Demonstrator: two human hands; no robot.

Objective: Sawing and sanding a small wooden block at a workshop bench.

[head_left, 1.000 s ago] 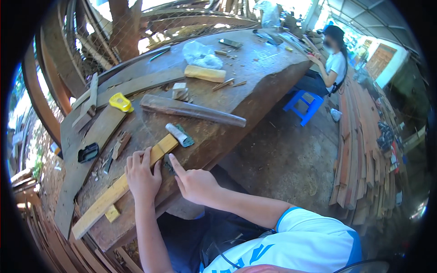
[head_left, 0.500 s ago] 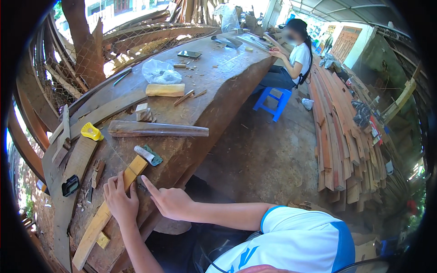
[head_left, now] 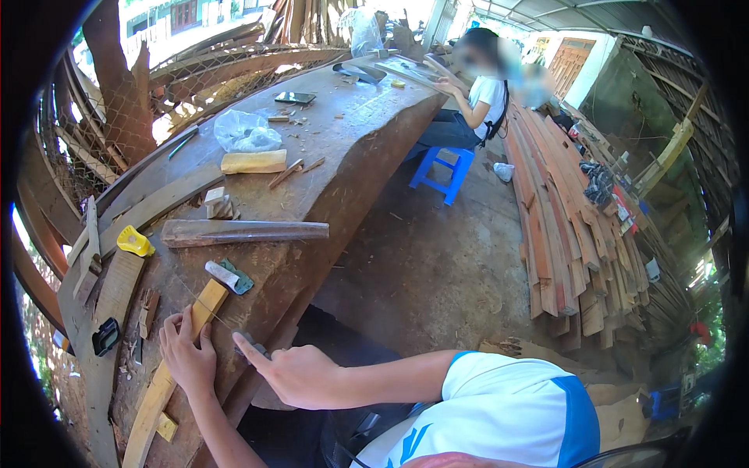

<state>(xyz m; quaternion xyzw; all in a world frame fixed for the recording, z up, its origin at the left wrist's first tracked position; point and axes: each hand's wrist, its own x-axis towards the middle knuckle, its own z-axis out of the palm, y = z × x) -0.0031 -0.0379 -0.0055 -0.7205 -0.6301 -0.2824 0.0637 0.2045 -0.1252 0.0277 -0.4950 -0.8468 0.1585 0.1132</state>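
A long yellowish wood strip (head_left: 160,388) lies lengthwise on the thick wooden bench (head_left: 292,199). My left hand (head_left: 187,355) is closed over it near its far end, fingers wrapped across the top. Across the strip, just beyond those fingers, runs a thin saw (head_left: 213,312), seen nearly edge-on as a fine line. Its dark grey grip end is in my right hand (head_left: 300,376), index finger stretched along it, off the strip's right side. Past the strip's end lie a white roll (head_left: 222,274) and a green cloth (head_left: 242,285). A small wood block (head_left: 167,427) touches the strip's near right side.
A yellow tool (head_left: 134,242), a dark green case (head_left: 106,337), a plastic-wrapped long piece (head_left: 246,232), a wood block (head_left: 253,161) and a plastic bag (head_left: 246,132) lie on the bench. Farther off, another person sits on a blue stool (head_left: 443,173). Planks (head_left: 562,234) are stacked at the right.
My right hand has drawn back from the strip toward me with the saw, widening the gap between finger and wood. My left hand keeps its grip on the strip. The whole view has shifted slightly.
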